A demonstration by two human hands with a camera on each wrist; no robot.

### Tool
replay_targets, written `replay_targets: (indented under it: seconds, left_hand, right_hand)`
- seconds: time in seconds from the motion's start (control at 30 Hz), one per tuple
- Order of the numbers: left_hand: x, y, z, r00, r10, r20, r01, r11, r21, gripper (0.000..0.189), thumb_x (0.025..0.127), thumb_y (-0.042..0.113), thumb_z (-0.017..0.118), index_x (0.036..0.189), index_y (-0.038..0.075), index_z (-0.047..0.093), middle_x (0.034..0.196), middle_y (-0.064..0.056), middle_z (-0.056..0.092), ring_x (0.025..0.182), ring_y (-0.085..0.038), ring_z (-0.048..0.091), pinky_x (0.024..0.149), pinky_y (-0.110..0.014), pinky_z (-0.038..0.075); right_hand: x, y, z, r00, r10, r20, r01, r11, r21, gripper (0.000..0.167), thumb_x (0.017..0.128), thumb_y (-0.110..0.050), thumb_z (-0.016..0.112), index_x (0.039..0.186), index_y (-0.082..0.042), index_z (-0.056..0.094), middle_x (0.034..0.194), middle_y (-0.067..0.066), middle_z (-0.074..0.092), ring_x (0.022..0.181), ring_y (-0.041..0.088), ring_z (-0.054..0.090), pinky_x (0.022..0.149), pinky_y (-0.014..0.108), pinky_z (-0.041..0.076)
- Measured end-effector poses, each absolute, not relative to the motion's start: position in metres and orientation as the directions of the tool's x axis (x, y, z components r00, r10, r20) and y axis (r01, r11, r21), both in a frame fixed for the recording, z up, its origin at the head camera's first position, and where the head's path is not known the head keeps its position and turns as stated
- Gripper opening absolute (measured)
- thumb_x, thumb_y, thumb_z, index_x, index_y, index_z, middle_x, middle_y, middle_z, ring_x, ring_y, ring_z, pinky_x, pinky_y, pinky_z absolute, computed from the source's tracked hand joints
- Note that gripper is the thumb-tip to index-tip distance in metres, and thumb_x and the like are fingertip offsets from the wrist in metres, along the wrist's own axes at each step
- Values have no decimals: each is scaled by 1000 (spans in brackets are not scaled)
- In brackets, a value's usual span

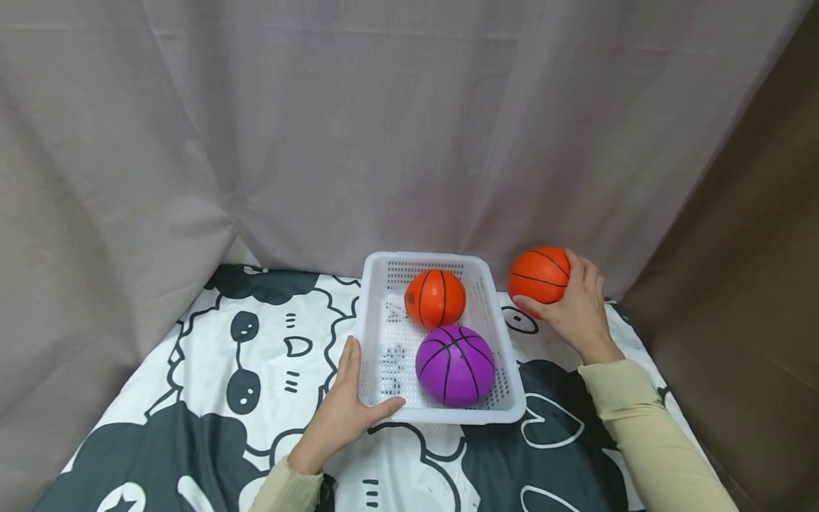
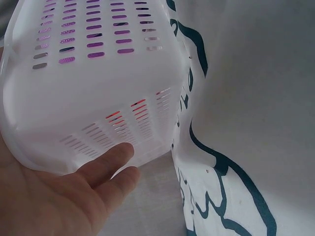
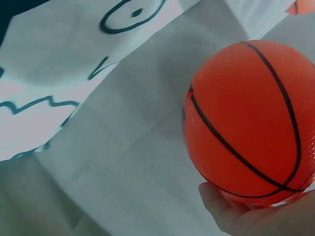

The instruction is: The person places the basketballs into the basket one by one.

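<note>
A white plastic basket [image 1: 387, 341] with slotted walls sits on the patterned sheet. Inside it lie an orange toy basketball [image 1: 435, 299] and, nearer the front, a purple toy basketball [image 1: 455, 366]. My left hand [image 1: 348, 412] rests at the basket's front left corner. Its fingers lie straight along the outer wall [image 2: 110, 160], while the thumb reaches over the front rim. To the right of the basket, my right hand [image 1: 576, 306] grips a second orange basketball [image 3: 251, 123], thumb at the front and fingers around its right side. Part of that palm is hidden by the ball.
Black and white cartoon bedding [image 1: 281, 355] spreads under everything. A grey curtain [image 1: 358, 142] hangs close behind the basket and the held ball. On the right, a brown cloth [image 1: 736, 299] slopes down beside my right sleeve [image 1: 646, 434].
</note>
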State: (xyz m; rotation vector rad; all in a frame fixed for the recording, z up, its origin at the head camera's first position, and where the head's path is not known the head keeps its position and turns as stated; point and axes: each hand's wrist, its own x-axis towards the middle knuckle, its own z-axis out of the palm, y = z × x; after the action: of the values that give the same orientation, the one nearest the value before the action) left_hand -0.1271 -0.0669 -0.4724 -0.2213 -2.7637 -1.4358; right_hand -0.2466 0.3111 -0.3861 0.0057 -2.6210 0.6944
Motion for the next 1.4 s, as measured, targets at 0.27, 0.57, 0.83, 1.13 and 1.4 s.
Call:
replay_targets:
  seconds: [0.27, 0.57, 0.83, 1.13, 1.4]
  left_hand:
    - [-126, -68, -473, -989, 116, 90, 140, 565, 813, 129, 69, 70, 73, 157, 10, -1, 163, -4, -6, 141, -32, 27, 110, -50, 31]
    - [-126, -68, -474, -990, 113, 85, 135, 576, 806, 130, 68, 72, 72, 157, 11, -1, 163, -4, -6, 142, -32, 23, 111, -50, 30]
    - [-126, -68, -475, -992, 105, 71, 120, 583, 803, 132, 66, 77, 69, 157, 13, -3, 162, -1, -8, 143, -28, 22, 111, -49, 29]
    - [-126, -68, -474, -990, 109, 87, 134, 586, 799, 131, 68, 75, 70, 157, 10, -1, 163, -5, -6, 141, -32, 26, 110, -51, 31]
    - [-127, -67, -472, -992, 109, 64, 116, 585, 803, 130, 68, 71, 73, 157, 13, -3, 162, -1, -8, 142, -29, 25, 111, -48, 29]
  right_hand:
    - [-243, 280, -381, -888, -19, 460, -228, 887, -402, 114, 65, -52, 85, 154, -16, 22, 150, 19, 24, 129, 42, 28, 89, 69, 41]
    - [-241, 258, -381, -830, -200, 521, -345, 917, -199, 111, 61, -44, 90, 149, -12, 30, 150, 21, 26, 131, 43, 29, 94, 69, 37]
    - [-239, 244, -380, -785, -318, 531, -409, 911, -59, 112, 59, -45, 91, 148, -12, 31, 150, 22, 26, 132, 45, 28, 96, 70, 35]
    - [-234, 230, -378, -815, -339, 470, -410, 911, -54, 113, 58, -45, 92, 149, -13, 33, 152, 21, 23, 135, 45, 25, 103, 68, 28]
    - [-235, 221, -385, -860, -286, 423, -402, 890, -215, 117, 61, -59, 85, 151, -13, 27, 150, 20, 26, 129, 41, 30, 98, 65, 38]
